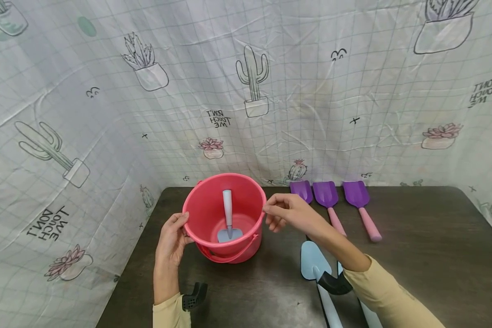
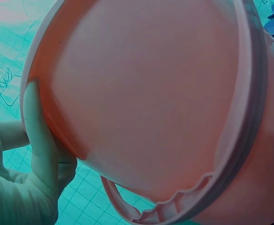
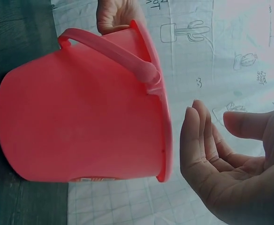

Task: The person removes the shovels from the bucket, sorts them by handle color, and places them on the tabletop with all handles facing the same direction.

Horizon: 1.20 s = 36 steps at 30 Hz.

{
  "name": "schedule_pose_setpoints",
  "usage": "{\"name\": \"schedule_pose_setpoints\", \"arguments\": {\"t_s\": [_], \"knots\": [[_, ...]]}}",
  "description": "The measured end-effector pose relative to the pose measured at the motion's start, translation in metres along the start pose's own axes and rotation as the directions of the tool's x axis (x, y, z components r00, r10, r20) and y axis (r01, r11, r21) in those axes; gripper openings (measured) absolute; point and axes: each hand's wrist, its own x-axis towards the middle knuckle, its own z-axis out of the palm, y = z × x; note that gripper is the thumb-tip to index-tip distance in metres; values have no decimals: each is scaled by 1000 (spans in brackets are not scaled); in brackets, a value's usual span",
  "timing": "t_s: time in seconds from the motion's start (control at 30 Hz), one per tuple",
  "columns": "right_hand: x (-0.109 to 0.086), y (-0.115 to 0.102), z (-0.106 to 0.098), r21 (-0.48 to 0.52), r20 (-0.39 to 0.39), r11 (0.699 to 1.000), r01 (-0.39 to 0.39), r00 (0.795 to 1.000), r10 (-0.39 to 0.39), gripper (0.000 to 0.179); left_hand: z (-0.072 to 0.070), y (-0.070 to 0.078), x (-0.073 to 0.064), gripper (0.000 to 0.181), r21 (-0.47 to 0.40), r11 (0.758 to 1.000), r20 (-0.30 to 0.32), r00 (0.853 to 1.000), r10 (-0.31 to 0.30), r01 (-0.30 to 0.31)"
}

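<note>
A pink-red bucket stands on the dark table, its mouth facing up and its handle folded down at the front. Inside leans a small trowel, pale handle up and grey-blue blade at the bottom. My left hand pinches the bucket's left rim; in the left wrist view the thumb lies over the rim. Beside the right rim is my right hand, its fingers loosely bent and holding nothing. The right wrist view shows a gap between that hand and the bucket.
Three purple shovels with pink handles lie along the table's back edge, right of the bucket. Two light-blue trowels, one with its blade in plain sight, lie partly under my right forearm. A cactus-print curtain hangs behind the table.
</note>
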Motion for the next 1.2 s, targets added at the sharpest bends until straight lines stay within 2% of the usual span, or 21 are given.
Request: {"name": "schedule_pose_setpoints", "arguments": {"t_s": [0.47,0.6,0.73,1.2], "knots": [[16,-14,10,41,-5,999,35,999,-34,23,0,1,0,19,-10,1000,-27,1000,-6,6],[22,-14,11,46,3,998,35,999,-35,23,1,2,1,19,-32,999,-12,1000,-10,10],[28,-15,12,44,11,999,27,1000,-27,23,0,1,2,16,-51,999,2,1000,-12,12],[58,-24,24,-2,44,1000,-4,999,4,22,1,1,3,13,-44,999,-8,1000,-24,23]]}}
